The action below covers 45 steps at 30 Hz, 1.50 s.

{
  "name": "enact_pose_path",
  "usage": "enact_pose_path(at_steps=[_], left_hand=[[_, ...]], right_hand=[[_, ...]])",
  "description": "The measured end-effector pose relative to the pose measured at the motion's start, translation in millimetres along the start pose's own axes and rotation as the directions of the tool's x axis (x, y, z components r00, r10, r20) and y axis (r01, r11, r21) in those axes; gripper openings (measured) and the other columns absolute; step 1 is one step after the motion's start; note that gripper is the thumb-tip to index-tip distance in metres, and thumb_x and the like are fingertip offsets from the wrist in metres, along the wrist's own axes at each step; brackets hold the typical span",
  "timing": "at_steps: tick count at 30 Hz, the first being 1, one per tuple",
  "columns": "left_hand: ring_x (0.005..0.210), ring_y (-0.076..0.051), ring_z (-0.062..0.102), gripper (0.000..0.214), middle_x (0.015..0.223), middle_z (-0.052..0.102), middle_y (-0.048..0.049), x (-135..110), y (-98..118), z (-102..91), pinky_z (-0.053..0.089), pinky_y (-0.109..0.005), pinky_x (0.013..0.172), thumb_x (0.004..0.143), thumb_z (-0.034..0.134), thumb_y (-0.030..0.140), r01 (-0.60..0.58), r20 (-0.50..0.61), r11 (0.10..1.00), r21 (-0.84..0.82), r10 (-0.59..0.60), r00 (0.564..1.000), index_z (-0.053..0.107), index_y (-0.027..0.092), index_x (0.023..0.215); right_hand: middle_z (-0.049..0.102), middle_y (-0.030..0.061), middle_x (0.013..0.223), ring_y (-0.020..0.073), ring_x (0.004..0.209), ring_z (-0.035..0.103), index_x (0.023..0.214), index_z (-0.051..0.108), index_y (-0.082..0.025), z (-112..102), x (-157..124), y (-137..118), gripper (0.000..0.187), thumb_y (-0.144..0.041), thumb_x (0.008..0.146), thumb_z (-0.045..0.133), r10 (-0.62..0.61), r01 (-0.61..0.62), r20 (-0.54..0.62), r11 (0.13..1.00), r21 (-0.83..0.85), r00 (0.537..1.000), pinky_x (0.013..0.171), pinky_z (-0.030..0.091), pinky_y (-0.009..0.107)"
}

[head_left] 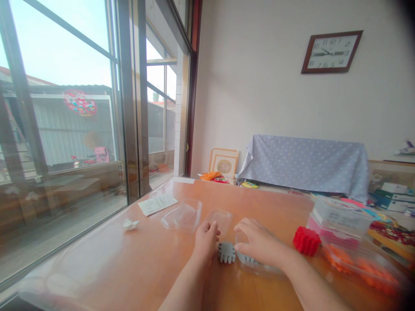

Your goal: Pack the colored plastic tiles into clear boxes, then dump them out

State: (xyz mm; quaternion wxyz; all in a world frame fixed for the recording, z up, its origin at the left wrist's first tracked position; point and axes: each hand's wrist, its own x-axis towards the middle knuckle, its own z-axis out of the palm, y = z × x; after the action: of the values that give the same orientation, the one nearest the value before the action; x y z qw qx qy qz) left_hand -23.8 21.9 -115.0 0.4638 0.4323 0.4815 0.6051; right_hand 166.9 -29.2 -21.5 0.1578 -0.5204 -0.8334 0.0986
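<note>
My left hand (pixel 205 238) rests on the wooden table (pixel 136 268) with its fingers curled, touching the edge of a clear plastic lid (pixel 218 217). Right beside it sits a small grey toothed puzzle cube (pixel 226 252). My right hand (pixel 259 247) lies just right of the cube, fingers bent down onto grey toothed pieces (pixel 248 259) in a clear plastic tray (pixel 259 267). A red toothed cube (pixel 306 241) stands further right on the table.
A second clear plastic container (pixel 183 214), a printed paper sheet (pixel 158 204) and a crumpled white scrap (pixel 130 224) lie to the left near the window (pixel 65 108). Stacked plastic boxes (pixel 340 218) and orange pieces (pixel 359 263) crowd the right. A cloth-covered piece of furniture (pixel 304 164) stands behind.
</note>
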Motion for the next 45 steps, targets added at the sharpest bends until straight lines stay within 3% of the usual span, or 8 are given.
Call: enact_pose_path(at_steps=[5, 10, 18, 23, 27, 32, 38, 45], left_hand=[[0.049, -0.011, 0.051, 0.049, 0.062, 0.063, -0.0024, 2, -1, -1.6, 0.040, -0.025, 0.053, 0.070, 0.069, 0.066, -0.016, -0.003, 1.000, 0.000, 0.016, 1.000, 0.057, 0.018, 0.069], [0.049, -0.012, 0.053, 0.048, 0.061, 0.063, -0.0026, 1, -1, -1.8, 0.041, -0.026, 0.054, 0.072, 0.068, 0.064, -0.031, -0.007, 1.000, -0.007, 0.031, 1.000, 0.057, 0.018, 0.070], [0.051, -0.012, 0.053, 0.046, 0.063, 0.063, -0.0024, 2, 1, -2.3, 0.041, -0.025, 0.054, 0.073, 0.067, 0.063, -0.040, -0.018, 0.999, -0.033, 0.040, 0.999, 0.058, 0.018, 0.072], [0.051, -0.012, 0.052, 0.043, 0.063, 0.063, -0.0023, 2, 1, -2.7, 0.042, -0.025, 0.055, 0.074, 0.065, 0.061, -0.033, -0.019, 0.999, -0.026, 0.033, 0.999, 0.057, 0.018, 0.072], [0.051, -0.012, 0.052, 0.042, 0.063, 0.063, -0.0024, 1, 0, -1.9, 0.042, -0.026, 0.056, 0.075, 0.065, 0.059, -0.019, -0.018, 1.000, -0.009, 0.019, 1.000, 0.056, 0.018, 0.070], [0.053, -0.012, 0.054, 0.040, 0.065, 0.064, -0.0023, -1, 1, -2.7, 0.041, -0.025, 0.056, 0.077, 0.065, 0.057, -0.014, -0.004, 1.000, 0.005, 0.014, 1.000, 0.056, 0.019, 0.072], [0.053, -0.012, 0.054, 0.039, 0.066, 0.064, -0.0026, -1, 1, -3.6, 0.041, -0.025, 0.056, 0.077, 0.064, 0.057, -0.015, -0.002, 1.000, 0.017, 0.015, 1.000, 0.056, 0.018, 0.073], [0.052, -0.012, 0.053, 0.042, 0.065, 0.063, -0.0021, 1, -2, -2.3, 0.041, -0.025, 0.055, 0.076, 0.065, 0.059, -0.021, -0.007, 1.000, 0.004, 0.021, 1.000, 0.057, 0.018, 0.073]], right_hand=[[0.056, 0.0114, 0.142, 0.0355, 0.138, 0.042, 0.122, 0.067, -0.025, 16, 11, -23, 0.052, -0.039, 0.072, 0.074, -0.069, 0.079, 0.127, 0.994, -0.074, 0.990, 0.111, 0.033, 0.049], [0.056, 0.0142, 0.143, 0.0406, 0.149, 0.026, 0.118, 0.070, -0.022, 34, 22, -20, 0.051, -0.043, 0.071, 0.074, -0.038, 0.064, 0.211, 0.991, -0.119, 0.977, 0.118, 0.016, 0.061], [0.064, 0.0080, 0.123, 0.0314, 0.127, 0.051, 0.101, 0.067, -0.023, 25, 21, -18, 0.032, -0.029, 0.069, 0.073, -0.085, 0.086, 0.032, 0.996, -0.033, 0.996, 0.106, 0.037, 0.042], [0.061, 0.0066, 0.130, 0.0267, 0.121, 0.055, 0.112, 0.064, -0.025, -2, 10, 5, 0.040, -0.036, 0.075, 0.072, -0.030, 0.033, -0.085, 0.999, 0.032, 0.996, 0.102, 0.041, 0.036], [0.064, 0.0059, 0.117, 0.0263, 0.110, 0.059, 0.112, 0.066, -0.026, -14, -4, 28, 0.040, -0.037, 0.074, 0.072, 0.060, -0.061, -0.058, 0.998, -0.013, 0.997, 0.094, 0.044, 0.035], [0.064, 0.0051, 0.107, 0.0265, 0.103, 0.060, 0.106, 0.069, -0.025, -7, -14, 37, 0.037, -0.035, 0.070, 0.073, 0.107, -0.105, 0.028, 0.992, -0.071, 0.994, 0.090, 0.044, 0.034], [0.064, 0.0086, 0.115, 0.0297, 0.109, 0.059, 0.120, 0.068, -0.023, 1, -14, 37, 0.052, -0.040, 0.070, 0.074, 0.124, -0.119, 0.065, 0.990, -0.074, 0.990, 0.095, 0.043, 0.037], [0.065, 0.0064, 0.122, 0.0273, 0.117, 0.058, 0.118, 0.067, -0.027, -4, -6, 12, 0.043, -0.042, 0.077, 0.069, 0.047, -0.046, 0.020, 0.999, -0.012, 0.999, 0.102, 0.042, 0.037]])
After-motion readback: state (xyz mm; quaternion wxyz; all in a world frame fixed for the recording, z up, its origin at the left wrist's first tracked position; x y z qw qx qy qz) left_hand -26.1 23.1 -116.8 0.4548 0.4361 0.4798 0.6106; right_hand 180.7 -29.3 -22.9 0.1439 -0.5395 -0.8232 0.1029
